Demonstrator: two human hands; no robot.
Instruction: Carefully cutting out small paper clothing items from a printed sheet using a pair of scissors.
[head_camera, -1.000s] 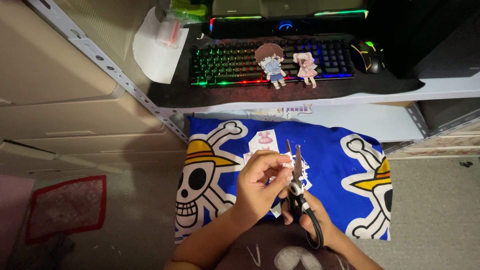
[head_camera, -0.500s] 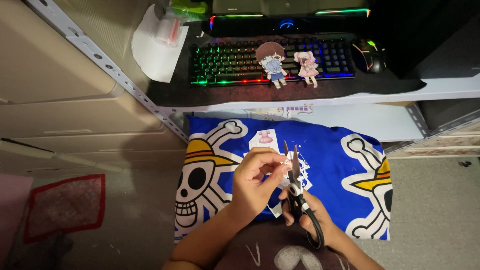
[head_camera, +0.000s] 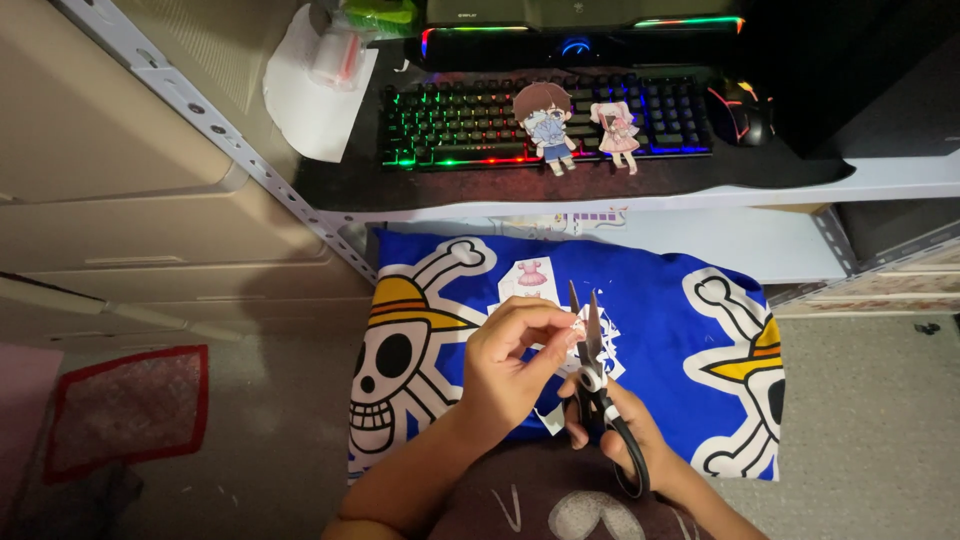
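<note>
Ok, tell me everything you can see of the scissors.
The scissors have two thin, pointed, silvery blades that look like metal and dark loop handles, probably plastic. The blades stand slightly open, tips pointing up and away from the person, towards the desk. The right hand grips the handles from below, fingers through the loops. A small paper scrap, pinched in the left hand, sits against the blades. They are held above a blue cushion printed with skulls, where white paper cuttings lie.

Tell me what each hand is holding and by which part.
The right hand holds black scissors by the handle loops, blades open. The left hand pinches a small paper piece by its edge between the fingertips.
</note>
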